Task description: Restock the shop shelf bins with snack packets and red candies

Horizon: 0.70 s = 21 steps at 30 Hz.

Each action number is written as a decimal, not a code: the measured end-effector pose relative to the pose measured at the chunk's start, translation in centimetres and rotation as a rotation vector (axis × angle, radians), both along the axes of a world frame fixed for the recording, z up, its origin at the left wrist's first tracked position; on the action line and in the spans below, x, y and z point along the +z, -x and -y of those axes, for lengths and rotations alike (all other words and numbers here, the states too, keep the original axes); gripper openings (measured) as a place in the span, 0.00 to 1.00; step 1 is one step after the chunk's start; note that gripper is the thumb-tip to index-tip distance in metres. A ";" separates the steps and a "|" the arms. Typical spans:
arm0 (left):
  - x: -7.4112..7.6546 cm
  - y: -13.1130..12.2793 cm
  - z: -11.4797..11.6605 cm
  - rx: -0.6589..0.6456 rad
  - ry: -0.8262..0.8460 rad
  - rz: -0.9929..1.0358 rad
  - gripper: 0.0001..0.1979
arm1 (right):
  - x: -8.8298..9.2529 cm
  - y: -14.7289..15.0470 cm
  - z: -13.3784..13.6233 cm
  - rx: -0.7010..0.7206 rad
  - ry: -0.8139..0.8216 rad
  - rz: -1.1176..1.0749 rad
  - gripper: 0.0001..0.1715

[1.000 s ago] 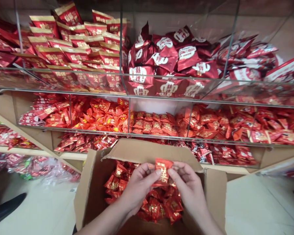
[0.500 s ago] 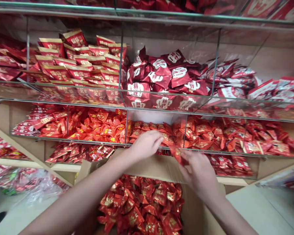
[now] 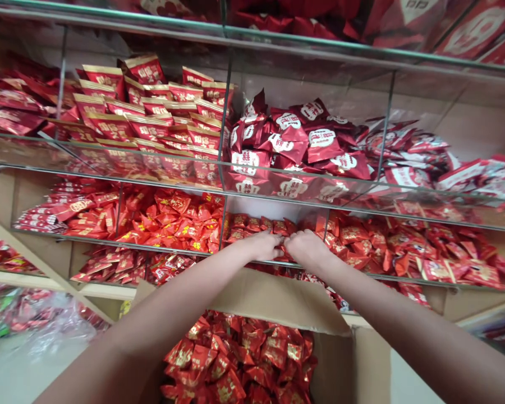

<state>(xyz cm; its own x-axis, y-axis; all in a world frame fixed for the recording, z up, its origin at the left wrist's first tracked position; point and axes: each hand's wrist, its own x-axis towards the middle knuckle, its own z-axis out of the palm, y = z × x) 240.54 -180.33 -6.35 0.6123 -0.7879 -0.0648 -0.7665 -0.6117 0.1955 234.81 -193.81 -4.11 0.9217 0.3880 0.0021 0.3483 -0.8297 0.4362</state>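
Both hands meet at the front of a glass compartment holding small shiny red candy packets point(image 3: 255, 224). My left hand point(image 3: 261, 246) rests over the packets with its fingers bent toward the right. Close beside it, my right hand point(image 3: 306, 247) has its fingers curled in. What lies between the fingertips is mostly hidden; a bit of red shows there. Below my forearms stands an open cardboard box point(image 3: 273, 294), its far flap raised against the shelf. Inside it lie many similar red packets with gold print point(image 3: 239, 359).
Glass dividers split the shelves into compartments. Gold-topped red packets point(image 3: 147, 126) and dark red packets with white labels point(image 3: 292, 137) fill the shelf above. More red packets point(image 3: 357, 238) lie to the right. Clear plastic bags point(image 3: 54, 317) sit on the floor at left.
My right hand has moved up and left from above the box to the compartment; the red packet it held no longer shows clearly. My left hand stays at the compartment, and the view has shifted slightly.
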 end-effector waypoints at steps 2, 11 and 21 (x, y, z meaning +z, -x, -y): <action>0.1 0.1 0.1 0.029 -0.023 -0.007 0.26 | 0.2 -0.3 -0.1 -0.027 0.040 -0.090 0.13; 0.8 0.4 0.2 0.058 -0.087 0.016 0.23 | 1.0 -0.9 -0.3 -0.095 -0.022 -0.139 0.16; 1.9 1.2 0.6 0.099 -0.173 0.050 0.25 | 0.9 -1.9 -0.6 -0.183 -0.107 -0.270 0.15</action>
<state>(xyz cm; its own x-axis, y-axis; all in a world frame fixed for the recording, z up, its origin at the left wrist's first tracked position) 239.31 -180.96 -4.49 0.6922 -0.7033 -0.1617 -0.7069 -0.7059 0.0440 236.69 -193.21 -3.19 0.9489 0.2266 -0.2196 0.2801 -0.9254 0.2554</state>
